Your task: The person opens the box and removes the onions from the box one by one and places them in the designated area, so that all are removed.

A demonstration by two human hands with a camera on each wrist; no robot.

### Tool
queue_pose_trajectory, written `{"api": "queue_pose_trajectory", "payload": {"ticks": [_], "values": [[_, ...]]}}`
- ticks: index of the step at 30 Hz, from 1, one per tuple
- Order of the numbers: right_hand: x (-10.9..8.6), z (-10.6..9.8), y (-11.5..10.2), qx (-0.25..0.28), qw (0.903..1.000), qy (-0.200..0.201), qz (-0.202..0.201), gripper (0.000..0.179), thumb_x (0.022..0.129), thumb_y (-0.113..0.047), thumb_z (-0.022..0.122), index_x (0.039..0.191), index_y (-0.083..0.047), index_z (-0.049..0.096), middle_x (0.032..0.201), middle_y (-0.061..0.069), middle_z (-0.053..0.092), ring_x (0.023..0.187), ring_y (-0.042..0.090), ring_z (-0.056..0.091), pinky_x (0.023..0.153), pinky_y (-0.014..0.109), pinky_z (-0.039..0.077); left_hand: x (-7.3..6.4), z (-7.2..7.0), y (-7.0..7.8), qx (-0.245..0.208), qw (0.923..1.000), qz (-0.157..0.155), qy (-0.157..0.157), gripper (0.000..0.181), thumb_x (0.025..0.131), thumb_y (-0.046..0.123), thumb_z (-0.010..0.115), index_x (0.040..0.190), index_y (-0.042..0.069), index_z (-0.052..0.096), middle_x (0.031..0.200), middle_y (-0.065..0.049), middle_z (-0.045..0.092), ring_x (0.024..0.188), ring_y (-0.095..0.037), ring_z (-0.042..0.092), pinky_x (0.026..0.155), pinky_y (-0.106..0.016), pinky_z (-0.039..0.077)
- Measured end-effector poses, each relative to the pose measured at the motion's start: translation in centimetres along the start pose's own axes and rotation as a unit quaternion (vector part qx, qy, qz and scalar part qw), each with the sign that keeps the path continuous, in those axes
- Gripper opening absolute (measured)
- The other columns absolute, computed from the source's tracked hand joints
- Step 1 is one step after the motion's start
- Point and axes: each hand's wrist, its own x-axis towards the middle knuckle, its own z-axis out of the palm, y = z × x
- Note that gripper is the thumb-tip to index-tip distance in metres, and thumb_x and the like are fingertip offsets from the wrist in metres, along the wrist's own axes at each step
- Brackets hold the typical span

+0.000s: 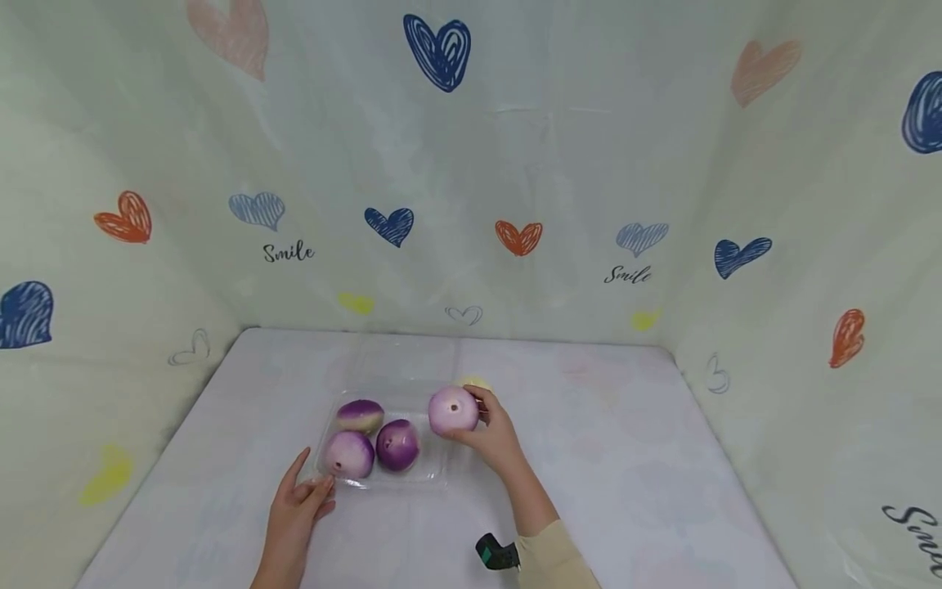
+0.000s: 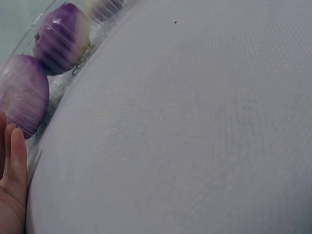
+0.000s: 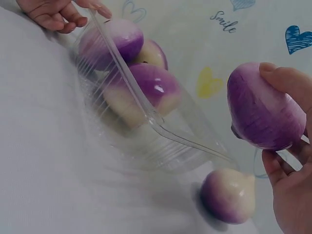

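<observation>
My right hand [image 1: 495,429] grips a purple-and-white turnip [image 1: 450,409] between thumb and fingers, above the right end of a clear plastic container [image 1: 434,473]. Inside its left part lie three more turnips, one at the back [image 1: 360,415], one at the front left [image 1: 349,455] and one nearer the middle [image 1: 397,446]. At the container's front left corner, my left hand [image 1: 294,507] touches the rim with loosely extended fingers [image 2: 17,151]. Another turnip [image 3: 228,196] rests on the table just outside the container, mostly hidden behind the right hand in the head view.
The container's clear lid [image 1: 401,360] stands folded back behind it. On the white-covered table [image 1: 625,466], a small black device [image 1: 496,552] shows beside the right sleeve. A curtain [image 1: 471,164] printed with hearts encloses the back and sides.
</observation>
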Motion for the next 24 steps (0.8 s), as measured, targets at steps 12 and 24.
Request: {"api": "queue_pose_trajectory", "payload": {"ticks": [12, 24], "values": [[-2.5, -2.7, -2.8, 0.051, 0.9987, 0.010, 0.005, 0.076, 0.079, -0.002, 0.079, 0.144, -0.002, 0.040, 0.130, 0.020, 0.044, 0.104, 0.029, 0.052, 0.090, 0.041, 0.047, -0.4, -0.5, -0.2, 0.021, 0.9997, 0.009, 0.000, 0.080, 0.095, 0.014, 0.066, 0.157, 0.014, 0.016, 0.088, 0.006, 0.066, 0.083, -0.005, 0.062, 0.073, -0.021, 0.054], [-2.1, -3.7, 0.1, 0.097, 0.9952, 0.005, 0.017, 0.081, 0.080, 0.004, 0.068, 0.151, -0.013, 0.033, 0.131, 0.020, 0.034, 0.102, 0.029, 0.056, 0.081, 0.034, 0.051, -0.5, -0.2, 0.0, 0.029, 0.9995, 0.005, 0.009, 0.077, 0.095, 0.012, 0.065, 0.157, 0.016, 0.019, 0.089, 0.002, 0.065, 0.083, -0.009, 0.063, 0.073, -0.023, 0.055]]}}
